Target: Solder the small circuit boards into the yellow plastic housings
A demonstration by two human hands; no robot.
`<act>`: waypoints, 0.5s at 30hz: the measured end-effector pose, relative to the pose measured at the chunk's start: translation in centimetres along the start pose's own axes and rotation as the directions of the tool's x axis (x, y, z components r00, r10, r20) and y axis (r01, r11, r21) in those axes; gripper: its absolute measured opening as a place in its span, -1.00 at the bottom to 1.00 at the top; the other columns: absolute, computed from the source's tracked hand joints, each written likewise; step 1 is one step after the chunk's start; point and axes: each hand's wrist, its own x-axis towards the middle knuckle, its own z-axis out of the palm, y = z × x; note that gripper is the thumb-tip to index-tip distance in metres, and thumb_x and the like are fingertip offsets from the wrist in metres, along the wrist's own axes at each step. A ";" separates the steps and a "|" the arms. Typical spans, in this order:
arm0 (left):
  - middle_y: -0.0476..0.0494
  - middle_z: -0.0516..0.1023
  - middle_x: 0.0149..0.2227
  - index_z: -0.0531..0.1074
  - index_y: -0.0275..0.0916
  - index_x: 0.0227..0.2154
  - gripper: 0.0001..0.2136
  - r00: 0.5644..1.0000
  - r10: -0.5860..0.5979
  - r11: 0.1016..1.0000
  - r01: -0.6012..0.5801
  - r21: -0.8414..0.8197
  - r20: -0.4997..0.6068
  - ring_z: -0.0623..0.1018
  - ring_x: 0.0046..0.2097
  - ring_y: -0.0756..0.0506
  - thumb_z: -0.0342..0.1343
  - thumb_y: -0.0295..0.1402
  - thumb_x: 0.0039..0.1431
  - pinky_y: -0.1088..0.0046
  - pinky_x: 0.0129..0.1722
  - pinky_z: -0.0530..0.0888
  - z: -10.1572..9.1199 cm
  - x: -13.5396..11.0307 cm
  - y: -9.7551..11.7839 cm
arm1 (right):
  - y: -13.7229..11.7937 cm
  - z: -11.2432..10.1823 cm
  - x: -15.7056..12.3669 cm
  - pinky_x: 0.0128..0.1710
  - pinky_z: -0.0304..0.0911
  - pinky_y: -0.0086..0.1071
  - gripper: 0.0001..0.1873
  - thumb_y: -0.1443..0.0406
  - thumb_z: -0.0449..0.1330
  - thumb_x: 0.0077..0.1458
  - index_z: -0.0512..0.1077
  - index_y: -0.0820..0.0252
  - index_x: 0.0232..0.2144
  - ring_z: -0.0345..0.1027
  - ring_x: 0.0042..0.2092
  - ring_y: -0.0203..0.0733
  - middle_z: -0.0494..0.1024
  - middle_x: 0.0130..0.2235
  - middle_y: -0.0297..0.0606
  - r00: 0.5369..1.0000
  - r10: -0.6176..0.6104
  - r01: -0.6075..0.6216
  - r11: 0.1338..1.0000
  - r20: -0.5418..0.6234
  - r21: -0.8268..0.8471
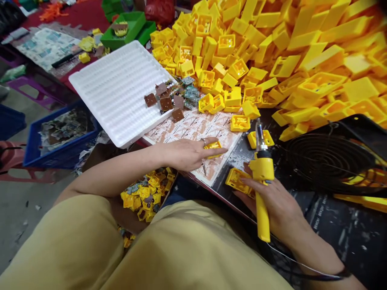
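My left hand (189, 154) reaches across the table edge, its fingers around a small yellow plastic housing (213, 150) on the patterned paper sheet (193, 128). A ring shows on one finger. My right hand (276, 201) grips a yellow soldering gun (262, 197), its metal tip pointing up and away from me. Fingers of that same hand also touch a second open yellow housing (237, 180) at the table's front edge. Just beyond the gun's tip lies another open housing (267, 139). Small circuit boards (191, 93) with brown backs are heaped at the sheet's far edge.
Yellow housings (242, 44) form a large pile at the back and right. A white ribbed tray (121, 88) lies at the left. A black fan with a wire guard (326, 161) stands at right. Below are a box of housings (146, 193) and a blue crate (54, 159).
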 end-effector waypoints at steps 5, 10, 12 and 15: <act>-0.33 0.32 0.18 0.14 0.02 0.29 -0.50 0.998 0.012 0.986 -0.002 0.165 -0.059 0.56 -0.19 -0.12 -0.12 -0.41 0.31 0.45 -0.42 0.37 -0.1 0.5 -0.8 | 0.1 -0.4 -0.9 0.03 0.38 -0.18 -0.58 0.33 0.26 0.12 0.30 0.16 0.03 0.45 -0.03 -0.09 0.53 -0.11 -0.16 0.999 0.036 -0.036 0.999 0.004 0.004; -0.30 0.41 0.08 0.28 -0.05 0.20 -0.50 0.986 0.067 0.992 -0.050 0.116 -0.151 0.55 -0.22 -0.12 0.12 -0.12 0.21 0.47 -0.46 0.35 1.3 1.0 1.3 | 0.4 -0.4 -1.0 -0.25 0.44 -0.34 -0.62 0.37 0.24 0.13 0.33 0.18 0.01 0.48 -0.15 -0.13 0.53 -0.15 -0.17 0.999 0.048 -0.048 0.999 -0.009 0.010; -0.31 0.36 0.16 0.21 -0.06 0.24 -0.45 0.969 0.085 0.995 -0.070 0.072 -0.230 0.55 -0.18 -0.12 0.12 -0.11 0.21 0.44 -0.39 0.42 1.6 1.0 1.1 | 0.5 -0.5 -0.9 -0.20 0.46 -0.29 -0.61 0.34 0.25 0.13 0.32 0.17 0.01 0.47 -0.09 -0.09 0.53 -0.10 -0.14 0.999 0.044 -0.044 0.999 -0.011 0.013; -0.20 0.39 0.18 0.36 -0.10 0.12 -0.62 0.885 -0.056 0.998 0.045 -0.036 -0.463 0.52 -0.05 -0.15 0.03 -0.18 0.27 0.31 -0.16 0.48 1.7 0.9 -2.2 | 0.7 -0.7 -0.9 -0.01 0.43 -0.13 -0.54 0.30 0.30 0.09 0.30 0.14 0.03 0.45 0.00 -0.01 0.53 -0.09 -0.15 0.999 0.031 -0.031 0.999 -0.033 0.006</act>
